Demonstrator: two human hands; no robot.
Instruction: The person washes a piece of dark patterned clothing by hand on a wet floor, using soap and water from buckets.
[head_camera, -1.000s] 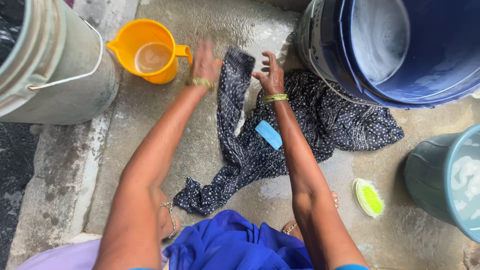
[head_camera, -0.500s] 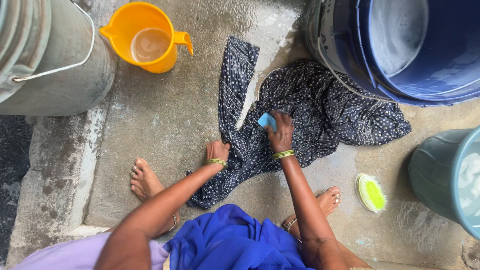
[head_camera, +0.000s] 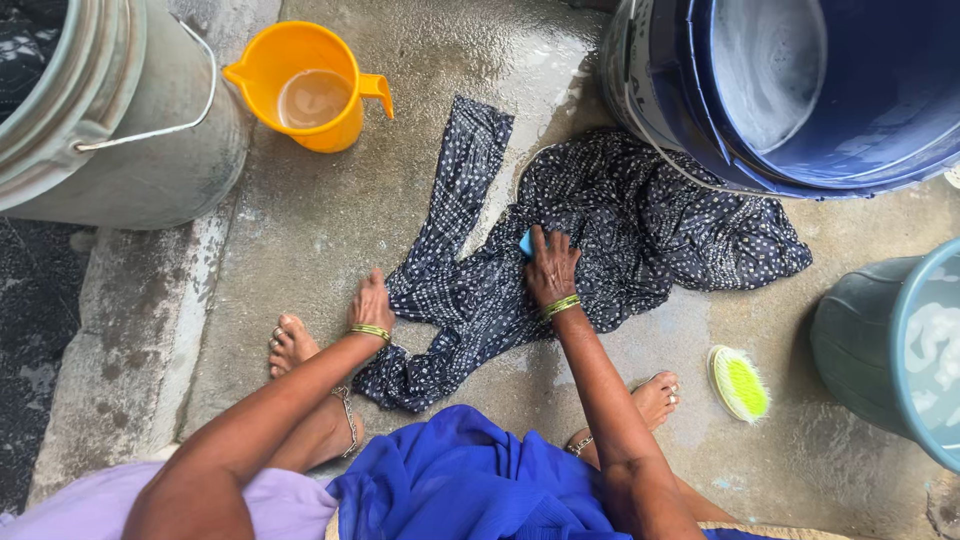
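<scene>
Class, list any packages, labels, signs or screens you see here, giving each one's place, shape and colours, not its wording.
None in view: only buckets, a jug, a brush and a dark spotted cloth on wet concrete, with the right hand pressing a small blue block on the cloth.

We see a wet, dark navy cotton-like cloth with white dots (head_camera: 620, 230) lying limp and matt across rough, damp grey concrete (head_camera: 330, 250) at the centre of the frame. At upper left, a glossy orange plastic jug (head_camera: 310, 90) stands beside a dull, scuffed grey plastic bucket (head_camera: 150, 150) with a thin metal wire handle (head_camera: 150, 130). At upper right, a smooth, shiny blue plastic tub (head_camera: 850, 90). At lower right, a lime-green plastic scrub brush (head_camera: 740, 383) with coarse bristles.
</scene>
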